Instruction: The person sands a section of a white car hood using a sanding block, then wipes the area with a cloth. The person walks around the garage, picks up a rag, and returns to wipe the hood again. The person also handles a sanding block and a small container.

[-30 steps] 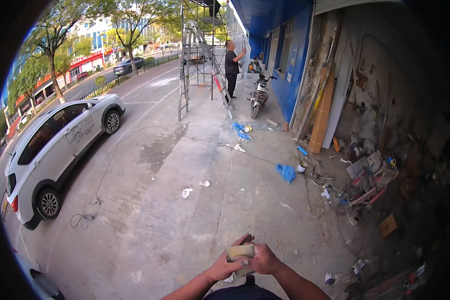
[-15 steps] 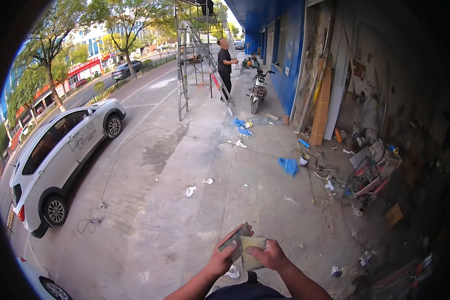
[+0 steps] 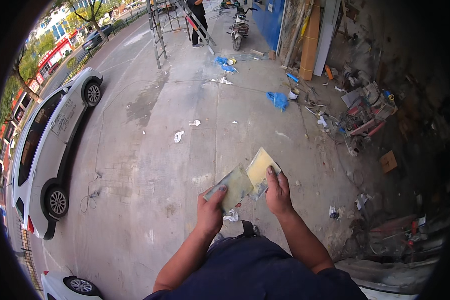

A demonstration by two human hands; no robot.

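Note:
In front of my body, my left hand is closed on a flat rectangular putty spreader, grey-green and smeared, with the thumb pressed on its upper face. My right hand grips a second putty spreader, coated pale yellow, its thumb lying on the face. The two plates are held tilted, and their edges meet or overlap slightly near the middle; whether they touch I cannot tell. Most of the left fingers are hidden beneath the plate.
A white car is parked at left. Ahead stand a stepladder, a person and a scooter. Blue plastic, an open can and a cable lie on the pavement. Tools and scrap crowd the right wall.
My view has tipped downward. My hands appear higher in the picture, and the spreaders, earlier overlapping closely, are now fanned apart with the right one raised farther forward.

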